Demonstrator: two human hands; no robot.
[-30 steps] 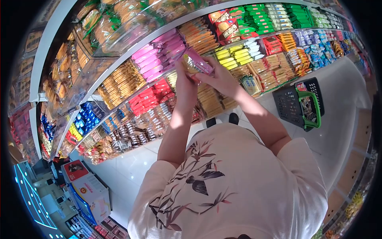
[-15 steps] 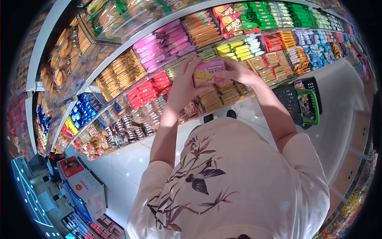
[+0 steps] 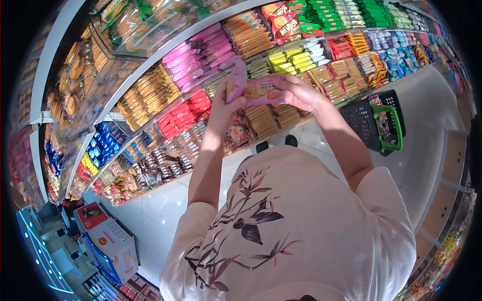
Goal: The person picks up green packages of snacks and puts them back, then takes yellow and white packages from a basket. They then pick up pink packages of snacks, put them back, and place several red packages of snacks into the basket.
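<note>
Two pink snack packets are between my hands, in front of the snack shelves. My left hand [image 3: 225, 103] is closed on one pink packet [image 3: 236, 83], which is tilted upright. The other pink packet [image 3: 263, 91] shows its printed face and lies beside the first, their edges meeting. My right hand [image 3: 297, 92] grips this second packet at its right end. Behind the hands are bins of pink packets [image 3: 200, 54], yellow packets [image 3: 296, 60] and red packets [image 3: 183, 116].
A dark basket with a green handle [image 3: 392, 128] stands on the floor at the right. Shelf edges with clear dividers curve across the top and left. A white and red display box [image 3: 108, 238] stands at the lower left.
A second pink packet now shows in my left hand, where one packet was visible before. My left hand has closed, and the packet at my right hand has tilted.
</note>
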